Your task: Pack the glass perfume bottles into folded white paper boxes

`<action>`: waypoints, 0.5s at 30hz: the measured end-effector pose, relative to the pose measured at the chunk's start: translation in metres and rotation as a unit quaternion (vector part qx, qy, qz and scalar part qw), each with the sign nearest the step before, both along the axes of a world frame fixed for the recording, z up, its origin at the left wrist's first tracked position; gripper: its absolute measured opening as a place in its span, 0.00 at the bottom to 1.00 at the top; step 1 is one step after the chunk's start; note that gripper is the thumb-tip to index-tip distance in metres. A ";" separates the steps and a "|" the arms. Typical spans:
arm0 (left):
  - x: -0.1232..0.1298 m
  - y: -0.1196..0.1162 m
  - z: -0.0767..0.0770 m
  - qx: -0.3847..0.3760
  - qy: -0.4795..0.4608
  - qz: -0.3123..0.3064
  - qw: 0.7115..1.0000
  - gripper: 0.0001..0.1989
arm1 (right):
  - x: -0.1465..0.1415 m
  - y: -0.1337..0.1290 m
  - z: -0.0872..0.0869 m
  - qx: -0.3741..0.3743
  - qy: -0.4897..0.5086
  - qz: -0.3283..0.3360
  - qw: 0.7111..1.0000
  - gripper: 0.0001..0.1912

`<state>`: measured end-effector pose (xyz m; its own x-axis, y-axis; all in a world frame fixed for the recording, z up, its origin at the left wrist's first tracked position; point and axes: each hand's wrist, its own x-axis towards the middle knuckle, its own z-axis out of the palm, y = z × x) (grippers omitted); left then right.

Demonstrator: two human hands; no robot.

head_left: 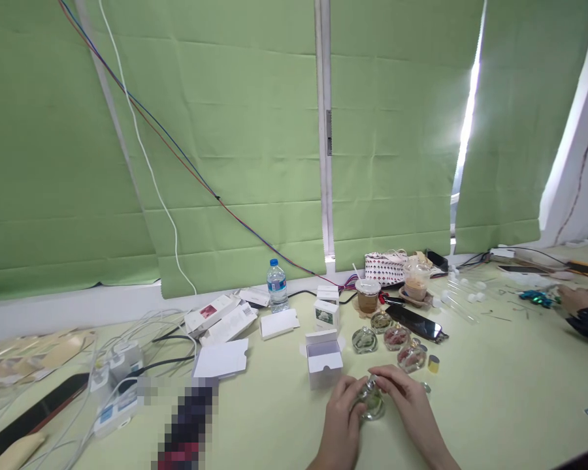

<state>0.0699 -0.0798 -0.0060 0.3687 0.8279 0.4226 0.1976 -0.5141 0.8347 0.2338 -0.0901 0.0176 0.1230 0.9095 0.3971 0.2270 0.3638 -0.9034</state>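
A round clear glass perfume bottle (374, 408) with a greenish inside stands tilted between my two hands near the table's front. My left hand (342, 412) is closed around its left side, with fingers at the shoulder. With bent fingers, my right hand (406, 395) pinches the silvery neck at the top; its fingertips partly cover it. Just behind my left hand is an open white box (324, 365) with its flap up. Behind my right hand lie similar glass bottles, among them a reddish one (411, 357) and a greenish one (364, 341). A gold cap (434, 363) sits beside them.
A water bottle (277, 287), iced drink cups (368, 295) and a black phone (415, 322) stand or lie at the back. White boxes (230, 324), cables and a power strip (117, 408) crowd the left. Another person's hand (575, 301) is at far right.
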 end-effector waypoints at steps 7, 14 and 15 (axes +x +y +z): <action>0.001 -0.001 -0.001 0.007 -0.009 -0.003 1.000 0.18 | -0.003 -0.001 -0.008 0.011 -0.031 -0.023 0.999 0.14; 0.001 -0.003 0.000 0.012 -0.015 0.004 1.000 0.17 | -0.007 -0.004 -0.011 0.154 -0.171 -0.036 0.973 0.13; 0.001 -0.004 0.001 0.010 -0.017 0.005 1.000 0.17 | -0.007 -0.004 -0.012 0.176 -0.193 -0.037 0.965 0.13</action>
<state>0.0708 -0.0838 -0.0053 0.3464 0.8225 0.4512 0.1748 -0.5291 0.8303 0.2272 -0.0940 0.0054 -0.0366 0.7047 0.7085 0.5593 0.6020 -0.5699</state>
